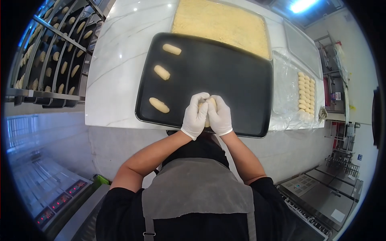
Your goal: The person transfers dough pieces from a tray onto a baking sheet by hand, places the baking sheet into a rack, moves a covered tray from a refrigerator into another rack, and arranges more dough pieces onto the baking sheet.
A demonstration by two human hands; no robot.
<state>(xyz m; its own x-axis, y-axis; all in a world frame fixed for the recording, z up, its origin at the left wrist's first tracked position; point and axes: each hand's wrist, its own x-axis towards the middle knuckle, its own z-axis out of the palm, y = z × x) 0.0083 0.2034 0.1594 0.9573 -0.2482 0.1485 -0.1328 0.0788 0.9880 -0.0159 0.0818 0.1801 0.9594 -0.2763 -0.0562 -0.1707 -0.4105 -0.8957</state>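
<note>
My left hand [196, 117] and my right hand [219, 115], both in white gloves, are closed together around a piece of dough [207, 121] above the front part of a black baking tray [225, 76]. Most of that dough is hidden by the gloves; bits of it show between them. Along the tray's left side lie three shaped dough rolls: one at the back [172, 49], a middle one [162, 72] and a front one [159, 105]. They lie apart from one another.
Behind the black tray sits a tray of yellow crumbs [221, 20]. At the right, a plastic-covered tray [283, 88] bears rows of small dough pieces [306, 94]. A rack [60, 34] with loaded trays stands left of the marble table [116, 76].
</note>
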